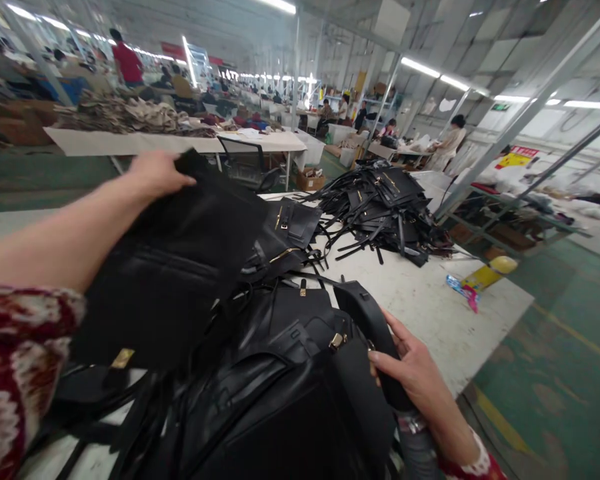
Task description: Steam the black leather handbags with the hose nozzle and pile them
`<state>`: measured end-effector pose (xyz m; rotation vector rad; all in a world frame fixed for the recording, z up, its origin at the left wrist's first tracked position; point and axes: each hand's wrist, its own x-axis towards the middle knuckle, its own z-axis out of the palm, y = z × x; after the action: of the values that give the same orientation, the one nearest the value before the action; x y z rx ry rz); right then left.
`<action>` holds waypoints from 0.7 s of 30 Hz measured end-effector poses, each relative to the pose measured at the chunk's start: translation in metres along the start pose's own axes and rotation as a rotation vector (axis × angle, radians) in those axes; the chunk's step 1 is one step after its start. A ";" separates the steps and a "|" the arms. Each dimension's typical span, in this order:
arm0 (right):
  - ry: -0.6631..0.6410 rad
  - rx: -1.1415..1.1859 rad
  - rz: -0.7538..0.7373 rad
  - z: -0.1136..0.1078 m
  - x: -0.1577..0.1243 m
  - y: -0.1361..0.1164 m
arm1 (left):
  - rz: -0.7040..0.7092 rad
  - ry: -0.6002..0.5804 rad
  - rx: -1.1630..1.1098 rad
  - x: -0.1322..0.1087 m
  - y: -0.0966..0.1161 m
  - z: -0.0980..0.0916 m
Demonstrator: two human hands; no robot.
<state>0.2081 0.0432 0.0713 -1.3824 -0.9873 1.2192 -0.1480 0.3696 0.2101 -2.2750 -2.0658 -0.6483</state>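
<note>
My left hand (159,175) pinches the upper edge of a black leather bag panel (175,273) and holds it raised at the left. A small gold fitting (123,358) shows at the panel's lower edge. On the right, my right hand (415,367) is wrapped around a black curved hose nozzle (363,303). A clamp joins this nozzle to a grey hose (416,443) running off the bottom of the view. Beneath and between both hands lies a heap of black leather bag pieces (290,393) with straps and gold fittings.
More black bag pieces (380,203) are piled at the back of the white table (420,287). A yellow roll-like item (485,275) and a blue-and-pink wrapper (463,291) sit near its right edge. Beyond stand a chair (245,160), another table (280,140) and several people.
</note>
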 end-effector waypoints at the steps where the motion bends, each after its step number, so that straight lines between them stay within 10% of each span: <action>1: 0.024 0.002 0.009 -0.004 -0.002 0.003 | 0.038 0.102 0.035 0.016 0.002 -0.006; 5: 0.094 -0.019 0.024 -0.016 -0.012 0.016 | 0.266 0.362 -0.066 0.001 0.033 0.019; 10: 0.052 -0.060 0.071 -0.030 -0.027 0.035 | 0.315 -0.358 -0.624 -0.177 0.080 0.142; 14: -0.069 -0.079 0.170 -0.039 -0.044 0.050 | 0.174 -0.604 -0.798 -0.308 0.089 0.220; 21: -0.306 -0.025 0.287 -0.028 -0.047 0.076 | 0.155 -0.532 -0.673 -0.342 0.109 0.236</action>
<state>0.2250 -0.0189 0.0042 -1.4178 -1.0378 1.6760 0.0097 0.0928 -0.0789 -3.2502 -2.0316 -0.9196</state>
